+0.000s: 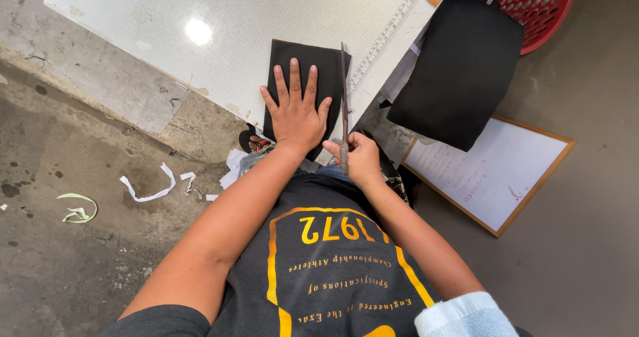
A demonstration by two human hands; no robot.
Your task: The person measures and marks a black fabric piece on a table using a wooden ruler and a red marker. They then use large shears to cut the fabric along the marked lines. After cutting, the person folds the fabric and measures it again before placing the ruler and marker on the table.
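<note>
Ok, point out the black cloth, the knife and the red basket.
black cloth [325, 64]: head view, bare upper right part.
knife [344, 87]: head view, middle of the blade.
red basket [542, 4]: head view, perforated wall.

Stained concrete floor [80, 257] under a white table [200, 17], glare on top.

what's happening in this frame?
A person presses their left hand flat on a black sheet at the edge of a white table. Their right hand grips a long knife, its blade along the sheet's right edge. A ruler, a hanging black fabric piece and a red basket sit nearby.
</note>
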